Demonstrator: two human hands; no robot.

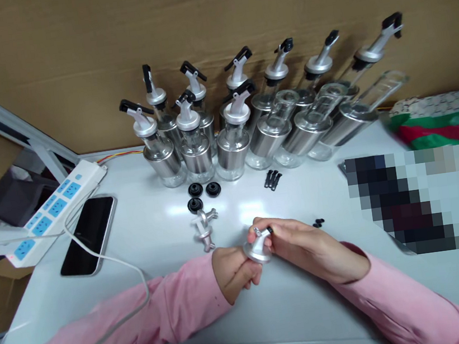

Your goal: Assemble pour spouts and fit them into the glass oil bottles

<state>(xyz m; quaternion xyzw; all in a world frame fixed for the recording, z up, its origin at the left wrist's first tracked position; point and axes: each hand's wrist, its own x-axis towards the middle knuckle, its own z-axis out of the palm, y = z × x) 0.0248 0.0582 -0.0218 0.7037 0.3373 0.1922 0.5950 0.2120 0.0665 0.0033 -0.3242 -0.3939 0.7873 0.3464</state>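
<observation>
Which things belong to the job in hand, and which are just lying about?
Likely job things:
- held silver pourer top
- loose silver spouts
- black stoppers
- black levers
- tiny black pieces
- glass bottles

Seemingly lying about:
- smartphone
- power strip
- striped bag

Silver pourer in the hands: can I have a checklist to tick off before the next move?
1. Silver pourer held: ok, left hand and right hand both touch it.
2. Black piece fixed on it: cannot tell, the right hand partly covers it.
3. Three round black stoppers on the table: ok.
4. Three black levers together: ok, side by side.
5. All glass bottles topped: not ok, three front-right bottles have open necks.
6. White cable clear of left sleeve: not ok, crosses it in view.
</observation>
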